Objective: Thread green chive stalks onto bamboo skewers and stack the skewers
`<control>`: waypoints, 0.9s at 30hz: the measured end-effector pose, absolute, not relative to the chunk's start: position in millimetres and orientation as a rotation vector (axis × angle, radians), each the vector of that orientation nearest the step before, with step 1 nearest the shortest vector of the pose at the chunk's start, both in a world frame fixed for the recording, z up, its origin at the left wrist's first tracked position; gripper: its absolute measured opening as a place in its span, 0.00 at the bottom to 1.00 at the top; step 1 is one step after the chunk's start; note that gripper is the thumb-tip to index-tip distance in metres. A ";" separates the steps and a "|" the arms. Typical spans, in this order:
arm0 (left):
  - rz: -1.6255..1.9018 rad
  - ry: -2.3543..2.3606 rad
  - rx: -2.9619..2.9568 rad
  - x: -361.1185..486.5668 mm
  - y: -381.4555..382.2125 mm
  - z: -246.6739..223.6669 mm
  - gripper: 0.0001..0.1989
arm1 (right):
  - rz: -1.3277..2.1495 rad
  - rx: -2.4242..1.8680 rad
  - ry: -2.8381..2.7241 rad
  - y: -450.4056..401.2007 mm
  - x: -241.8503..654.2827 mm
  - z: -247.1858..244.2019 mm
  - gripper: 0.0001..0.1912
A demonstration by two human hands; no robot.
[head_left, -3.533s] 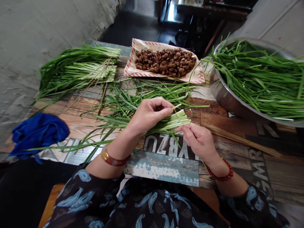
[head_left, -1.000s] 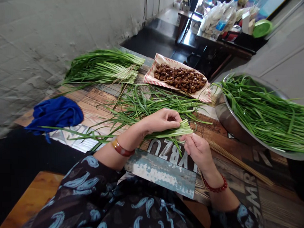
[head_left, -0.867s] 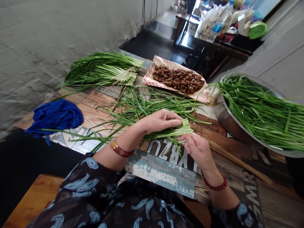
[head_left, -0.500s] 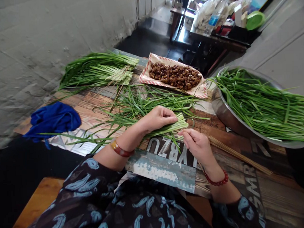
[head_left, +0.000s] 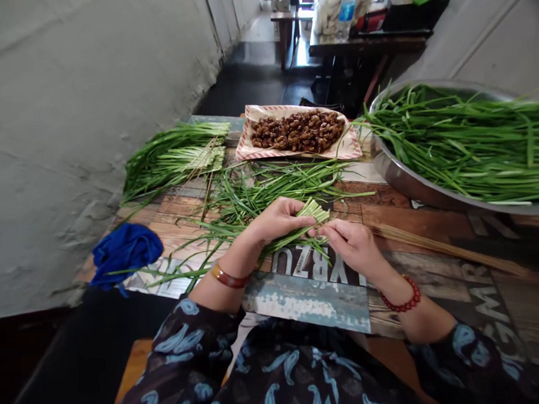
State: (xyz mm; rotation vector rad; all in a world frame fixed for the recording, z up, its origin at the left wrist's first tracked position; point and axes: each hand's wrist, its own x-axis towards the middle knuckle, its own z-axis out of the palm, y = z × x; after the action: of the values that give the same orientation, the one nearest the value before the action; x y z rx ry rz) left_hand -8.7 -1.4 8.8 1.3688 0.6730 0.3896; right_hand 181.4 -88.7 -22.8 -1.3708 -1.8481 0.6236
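A small bunch of garlic chives (head_left: 313,210), its pale cut ends pointing right, is gripped between the thumb and fingers of my left hand (head_left: 281,220). Close beside those stems, my right hand (head_left: 351,243) is closed in a pinch on a thin bamboo skewer, mostly hidden by the fingers. The fingertips of both hands nearly meet at the lower edge of the bunch. Loose chives (head_left: 269,187) lie spread on the table just beyond my left hand. To the right of my right hand rests a bundle of bamboo skewers (head_left: 448,252).
A steel basin (head_left: 394,171) heaped with chives stands at the right. At the back is a paper-lined tray (head_left: 245,147) of glossy brown pieces (head_left: 298,132). Neat chive bunches (head_left: 175,155) lie far left, with a blue cloth (head_left: 127,254) nearer the left edge.
The view has turned and levelled, shifting the surroundings. My right hand has come closer to my left, its fingertips now against the lower edge of the bunch.
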 end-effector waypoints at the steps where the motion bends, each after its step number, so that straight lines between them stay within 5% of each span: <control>1: 0.389 0.688 1.348 -7.9 -1.9 7.9 0.18 | 0.598 -1.366 -1.860 -88.1 181.1 -24.0 0.14; 27: 0.605 0.954 1.278 -8.9 -0.3 6.0 0.16 | 0.682 -1.364 -1.777 -80.9 176.3 -33.8 0.15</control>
State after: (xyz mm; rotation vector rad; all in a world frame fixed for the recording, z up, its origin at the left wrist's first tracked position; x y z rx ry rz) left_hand -8.9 -0.3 6.0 1.2780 0.9543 0.6050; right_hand 176.3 -80.9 -33.8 -1.3639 -1.7769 0.6823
